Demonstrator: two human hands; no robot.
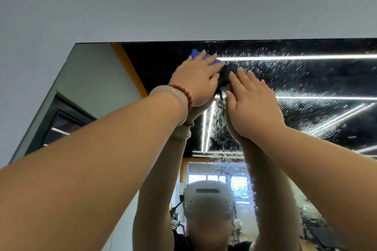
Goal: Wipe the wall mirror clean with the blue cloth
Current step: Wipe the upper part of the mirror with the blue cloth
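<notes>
Left hand (195, 81) fingers flat on blue cloth (195, 54) below mirror (306, 79) top edge; right hand (253, 106) fingers straight.

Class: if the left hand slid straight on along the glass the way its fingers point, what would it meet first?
Sliding up and right, the left hand with the blue cloth would first cross water droplets on the mirror, then probably reach its top edge.

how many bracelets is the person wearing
2: a pale bangle on the left wrist, and a red bead bracelet beside it, nearer the left hand.
</notes>
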